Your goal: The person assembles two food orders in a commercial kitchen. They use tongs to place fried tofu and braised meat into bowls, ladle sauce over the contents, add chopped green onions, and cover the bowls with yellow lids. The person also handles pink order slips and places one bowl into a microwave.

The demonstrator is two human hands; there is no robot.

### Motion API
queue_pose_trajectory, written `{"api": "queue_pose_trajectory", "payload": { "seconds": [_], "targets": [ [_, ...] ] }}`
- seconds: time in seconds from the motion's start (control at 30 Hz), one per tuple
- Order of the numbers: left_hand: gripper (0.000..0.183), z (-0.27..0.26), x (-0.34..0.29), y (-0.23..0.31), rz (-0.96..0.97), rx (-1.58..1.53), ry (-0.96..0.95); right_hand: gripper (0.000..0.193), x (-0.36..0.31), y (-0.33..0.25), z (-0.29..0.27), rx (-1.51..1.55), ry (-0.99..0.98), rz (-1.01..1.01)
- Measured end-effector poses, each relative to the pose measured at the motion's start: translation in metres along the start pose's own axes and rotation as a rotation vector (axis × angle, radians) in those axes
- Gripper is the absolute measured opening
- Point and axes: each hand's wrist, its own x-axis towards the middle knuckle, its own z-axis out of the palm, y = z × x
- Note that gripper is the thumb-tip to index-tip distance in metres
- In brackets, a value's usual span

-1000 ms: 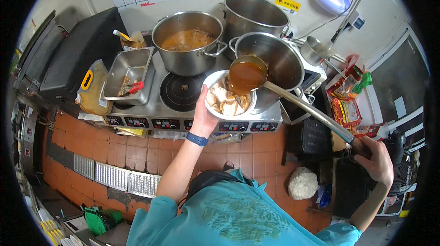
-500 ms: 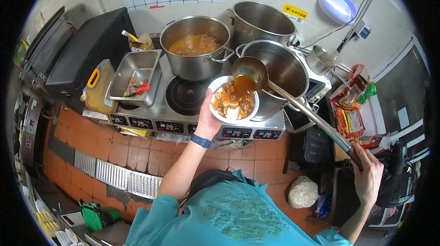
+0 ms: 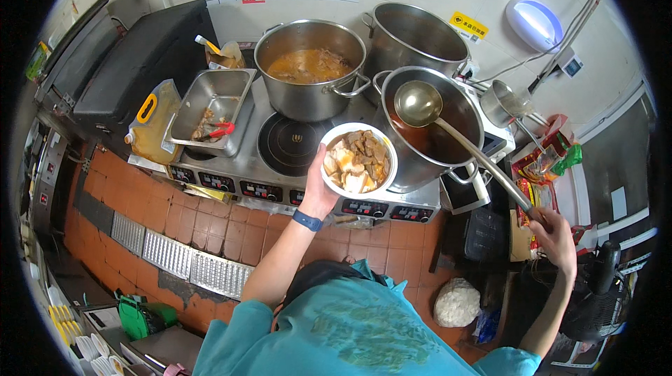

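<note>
Head view, looking down over a steel stove (image 3: 280,180). We see the left hand (image 3: 318,190) raised at the end of an outstretched forearm, its palm cupped beneath a white bowl (image 3: 358,160) with the fingers closed against the underside, so that the bowl is carried from below. The right hand (image 3: 553,236) is extended low and to the right, its fingers wrapped fully around the end of a long-handled ladle (image 3: 418,104). We note that the ladle's handle runs diagonally up and left, and its round cup, showing bare metal, hangs over the mouth of the right-hand pot (image 3: 427,127), which holds dark broth. The bowl sits in the air above the stove's front edge, just beside that pot, and is filled with pale and brown chunks in brownish liquid. Behind it stands a second pot (image 3: 311,75) of orange stew.
</note>
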Motion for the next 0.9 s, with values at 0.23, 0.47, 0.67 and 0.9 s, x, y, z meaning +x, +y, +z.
{"api": "queue_pose_trajectory", "payload": {
  "seconds": [0.23, 0.47, 0.67, 0.9],
  "targets": [
    [0.056, -0.01, -0.007, -0.004, 0.027, 0.001, 0.034, 0.029, 0.103, -0.025, 0.046, -0.758, 0.164, -0.292],
    [0.058, -0.023, -0.007, -0.01, 0.037, -0.022, 0.036, 0.022, 0.147, -0.026, 0.057, -0.839, 0.085, -0.314],
    [0.059, -0.024, -0.004, -0.011, 0.053, 0.007, 0.051, 0.032, 0.142, -0.018, 0.003, -0.497, -0.052, -0.283],
    [0.058, -0.009, -0.001, -0.007, 0.042, 0.016, 0.047, 0.034, 0.086, -0.011, -0.053, -0.113, -0.19, -0.009]
  ]
}}
